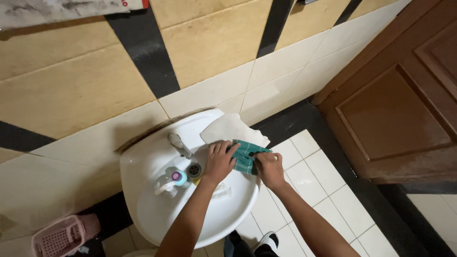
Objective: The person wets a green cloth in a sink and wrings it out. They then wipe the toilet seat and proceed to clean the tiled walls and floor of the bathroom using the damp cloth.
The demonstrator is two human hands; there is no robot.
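Where the floor meets the wall at the far left, a pink plastic basket [61,236] sits low beside the white sink [152,209]. Inside the basin a small bottle with a pink and blue cap [177,179] lies near the drain [194,170], below the metal tap [179,144]. The left hand [220,162] presses down on a green checked cloth [246,159] at the sink's right rim, its fingers [223,146] curled over the cloth's left edge. The right hand [269,169] holds the cloth's other side, fingers closed on it. A white cloth [228,127] lies just behind them on the rim. A brown wooden door [400,104] stands at the far right
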